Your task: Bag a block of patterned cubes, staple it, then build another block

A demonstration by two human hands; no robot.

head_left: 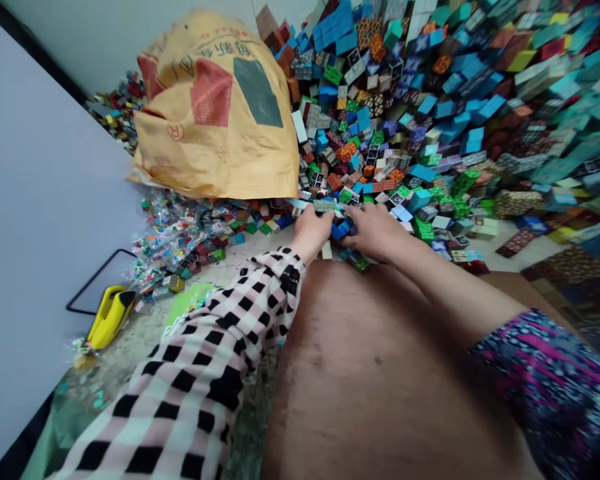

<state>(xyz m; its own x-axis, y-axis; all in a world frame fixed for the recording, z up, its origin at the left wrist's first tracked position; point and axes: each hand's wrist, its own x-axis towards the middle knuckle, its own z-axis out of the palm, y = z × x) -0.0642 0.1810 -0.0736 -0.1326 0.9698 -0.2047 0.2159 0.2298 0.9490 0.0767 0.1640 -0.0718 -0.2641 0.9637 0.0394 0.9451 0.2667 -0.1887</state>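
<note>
Both my hands reach to the near foot of a huge heap of small printed blocks. My left hand, in a pink-and-black checked sleeve, rests fingers-down among the blocks. My right hand, with a purple patterned sleeve at the elbow, lies beside it, fingers curled over the blocks. A blue block sits between the two hands, touching both. Whether either hand truly grips a block is hidden by the fingers.
A brown board lies under my forearms. A stuffed yellow sack leans on the heap at the left. Small clear bags of pieces spread over the floor. A yellow tool lies by the white wall.
</note>
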